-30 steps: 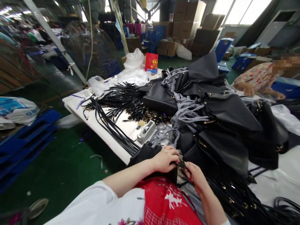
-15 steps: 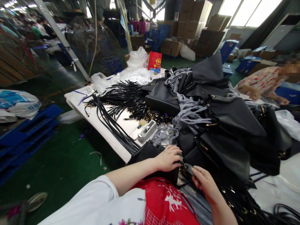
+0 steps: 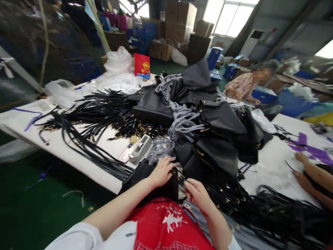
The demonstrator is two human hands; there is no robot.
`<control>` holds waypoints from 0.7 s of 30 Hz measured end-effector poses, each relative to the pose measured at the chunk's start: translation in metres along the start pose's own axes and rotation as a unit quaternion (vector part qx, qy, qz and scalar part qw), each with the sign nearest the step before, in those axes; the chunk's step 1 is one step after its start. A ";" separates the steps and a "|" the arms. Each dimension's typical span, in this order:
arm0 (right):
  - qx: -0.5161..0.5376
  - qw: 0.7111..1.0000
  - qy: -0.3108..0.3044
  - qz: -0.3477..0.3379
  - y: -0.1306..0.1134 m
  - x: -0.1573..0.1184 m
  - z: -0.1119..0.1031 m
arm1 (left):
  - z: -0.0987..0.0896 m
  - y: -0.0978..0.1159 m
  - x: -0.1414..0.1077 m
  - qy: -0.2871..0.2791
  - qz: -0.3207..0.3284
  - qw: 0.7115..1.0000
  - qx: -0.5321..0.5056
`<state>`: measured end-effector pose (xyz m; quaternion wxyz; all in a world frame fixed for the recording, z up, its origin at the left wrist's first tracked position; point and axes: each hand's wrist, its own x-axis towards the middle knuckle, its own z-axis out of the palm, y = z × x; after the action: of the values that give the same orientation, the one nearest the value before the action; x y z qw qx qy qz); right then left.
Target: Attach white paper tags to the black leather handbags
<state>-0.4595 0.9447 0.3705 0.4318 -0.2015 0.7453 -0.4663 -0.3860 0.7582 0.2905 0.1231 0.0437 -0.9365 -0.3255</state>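
A black bag lies at the table's near edge, against the red apron. Curled over its top edge is my left hand, with fingers closed on the bag beside a gold-coloured ring. Just to the right, my right hand pinches a short dark strap end near that ring. The fingers partly hide how strap and ring join. Beyond my left hand lie grey wrapped straps and a grey tape dispenser, with a phone beside it.
A heap of black bags with grey-wrapped handles covers the table's middle. Black straps with gold clasps spread left; more straps lie right. Clear plastic sits behind. A co-worker is across the table; another person's hands are at right.
My view has turned right, bringing another person's hands and purple strips into sight. Both hands stay close together at the bag's edge and ring.
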 end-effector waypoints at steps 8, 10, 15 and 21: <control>0.009 0.998 -0.059 0.016 0.006 0.001 0.017 | -0.024 0.043 -0.033 -0.090 -0.189 0.936 -0.282; -0.003 0.996 -0.084 0.026 0.009 0.001 0.026 | -0.015 0.048 -0.037 -0.151 -0.261 0.863 -0.406; -0.053 0.994 -0.083 0.044 0.015 0.000 0.029 | -0.007 0.048 -0.031 -0.147 -0.256 0.841 -0.453; -0.055 0.995 -0.051 0.066 0.018 -0.002 0.023 | -0.006 0.047 -0.020 -0.158 -0.243 0.866 -0.407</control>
<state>-0.4376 0.9429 0.3516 0.4873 -0.1989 0.7583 -0.3846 -0.3656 0.7951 0.3205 -0.1025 0.1638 -0.6874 -0.7001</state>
